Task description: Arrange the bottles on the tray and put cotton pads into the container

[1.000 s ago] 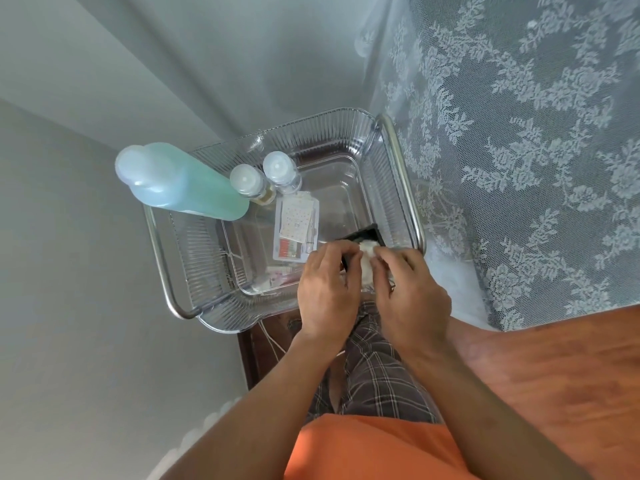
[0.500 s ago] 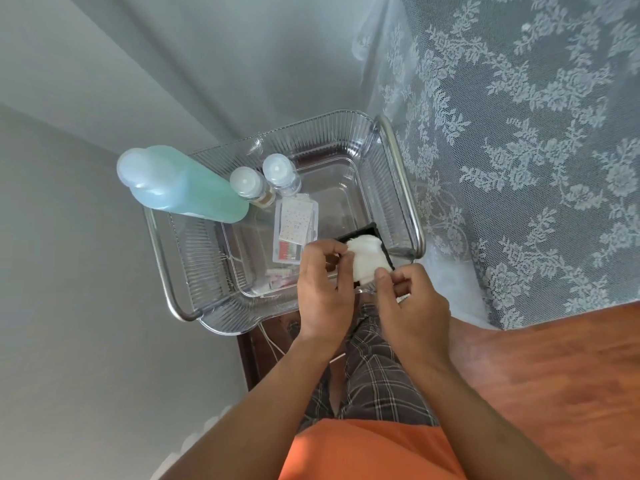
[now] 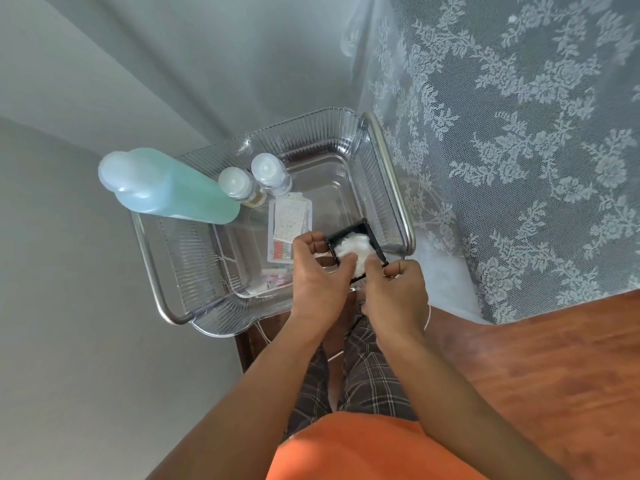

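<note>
cotton pads [image 3: 356, 249] sit bunched in the black container [image 3: 348, 233] at the tray [image 3: 304, 133] corner – left hand [image 3: 317, 275] pinches its rim, right hand [image 3: 394, 289] presses the wad; push harder and that light box could tip, spilling pads – bottles [image 3: 266, 171] stand apart

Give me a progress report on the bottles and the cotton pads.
Done: the tall blue-green bottle and two small clear-capped bottles stand in the clear ribbed plastic tray. In hand: left hand and right hand press white cotton pads into the small black square container. Left: settling the pads and letting go.
</note>
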Demonstrator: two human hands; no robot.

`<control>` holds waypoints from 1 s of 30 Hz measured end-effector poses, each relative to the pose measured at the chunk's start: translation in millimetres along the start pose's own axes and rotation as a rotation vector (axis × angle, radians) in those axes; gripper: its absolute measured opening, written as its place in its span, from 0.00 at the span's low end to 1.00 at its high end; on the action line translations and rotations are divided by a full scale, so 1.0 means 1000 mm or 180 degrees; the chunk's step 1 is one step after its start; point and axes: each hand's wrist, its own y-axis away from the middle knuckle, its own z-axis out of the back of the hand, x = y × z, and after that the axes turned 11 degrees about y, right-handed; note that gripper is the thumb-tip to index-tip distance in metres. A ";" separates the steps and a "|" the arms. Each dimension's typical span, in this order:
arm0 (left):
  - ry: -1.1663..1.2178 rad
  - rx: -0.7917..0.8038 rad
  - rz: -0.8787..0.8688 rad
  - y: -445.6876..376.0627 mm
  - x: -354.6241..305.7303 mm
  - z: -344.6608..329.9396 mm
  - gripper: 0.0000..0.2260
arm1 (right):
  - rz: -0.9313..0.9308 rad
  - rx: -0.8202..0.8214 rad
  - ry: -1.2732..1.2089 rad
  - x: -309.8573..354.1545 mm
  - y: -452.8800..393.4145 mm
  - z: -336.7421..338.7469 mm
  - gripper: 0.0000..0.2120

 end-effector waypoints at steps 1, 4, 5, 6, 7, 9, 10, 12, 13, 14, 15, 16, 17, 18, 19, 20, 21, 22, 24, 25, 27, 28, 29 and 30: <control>-0.0027 0.0003 0.0061 -0.001 -0.002 -0.001 0.22 | 0.0073 -0.0034 -0.0171 0.000 0.002 0.001 0.11; -0.0128 -0.0030 0.0056 -0.001 -0.007 -0.004 0.21 | 0.0770 -0.0362 -0.0133 -0.005 0.007 0.007 0.10; -0.0162 -0.0060 0.0010 -0.001 -0.008 -0.005 0.21 | 0.1188 -0.0434 0.0084 -0.008 0.009 0.009 0.08; -0.0180 -0.0088 -0.0012 -0.001 -0.009 -0.006 0.20 | 0.1611 -0.0435 0.0342 -0.011 0.011 0.012 0.07; -0.0188 -0.0089 0.0003 -0.002 -0.010 -0.006 0.20 | 0.1984 -0.0380 0.0612 -0.013 0.013 0.014 0.06; -0.0258 0.0015 0.0064 -0.003 -0.011 -0.005 0.19 | 0.2401 -0.0224 0.1051 -0.020 0.015 0.019 0.04; -0.0346 0.0110 0.0048 -0.003 -0.012 -0.003 0.18 | 0.2435 -0.0136 0.1186 -0.022 0.015 0.022 0.06; -0.0497 0.0270 -0.0059 -0.004 -0.014 -0.001 0.16 | 0.2374 -0.0031 0.1344 -0.024 0.013 0.025 0.12; -0.0546 0.0306 -0.0119 -0.004 -0.014 0.001 0.15 | 0.2341 -0.0006 0.1393 -0.024 0.011 0.027 0.14; -0.0579 0.0327 -0.0166 -0.005 -0.014 0.002 0.15 | 0.2276 0.0038 0.1444 -0.023 0.011 0.028 0.15; -0.0611 0.0347 -0.0193 -0.006 -0.015 0.003 0.15 | 0.2192 0.0088 0.1475 -0.021 0.009 0.029 0.17; -0.0606 0.0363 -0.0196 -0.007 -0.015 0.005 0.15 | 0.2104 0.0159 0.1526 -0.020 0.007 0.029 0.19; -0.0606 0.0390 -0.0186 -0.009 -0.016 0.006 0.16 | 0.2027 0.0221 0.1600 -0.019 0.005 0.029 0.20; -0.0591 0.0406 -0.0174 -0.010 -0.017 0.006 0.16 | 0.1960 0.0288 0.1692 -0.017 0.003 0.029 0.21; -0.0603 0.0421 -0.0156 -0.012 -0.019 0.007 0.16 | 0.1923 0.0329 0.1777 -0.016 0.002 0.029 0.21; -0.0588 0.0438 -0.0134 -0.013 -0.020 0.007 0.16 | 0.1901 0.0352 0.1851 -0.014 0.000 0.028 0.22; -0.0608 0.0456 -0.0101 -0.014 -0.023 0.006 0.16 | 0.1894 0.0330 0.1908 -0.013 0.000 0.028 0.22; -0.0601 0.0471 -0.0080 -0.015 -0.025 0.006 0.16 | 0.1905 0.0268 0.1917 -0.011 0.000 0.027 0.21; -0.0591 0.0524 -0.0004 -0.017 -0.029 0.005 0.16 | 0.2007 -0.0014 0.1748 -0.008 0.002 0.027 0.16; -0.0599 0.0554 0.0034 -0.016 -0.032 0.005 0.17 | 0.2108 -0.0191 0.1595 -0.007 0.004 0.026 0.13; -0.0642 0.0607 0.0069 -0.015 -0.035 0.007 0.18 | 0.2310 -0.0473 0.1309 -0.005 0.007 0.029 0.08; -0.0608 0.0616 0.0052 -0.014 -0.035 0.008 0.19 | 0.2398 -0.0542 0.1176 -0.005 0.007 0.030 0.08; -0.0653 0.0533 -0.0020 -0.014 -0.035 0.010 0.21 | 0.2482 -0.0561 0.1075 -0.006 0.008 0.029 0.08; -0.0691 0.0422 -0.0104 -0.013 -0.036 0.013 0.24 | 0.2597 -0.0531 0.0973 -0.003 0.013 0.029 0.08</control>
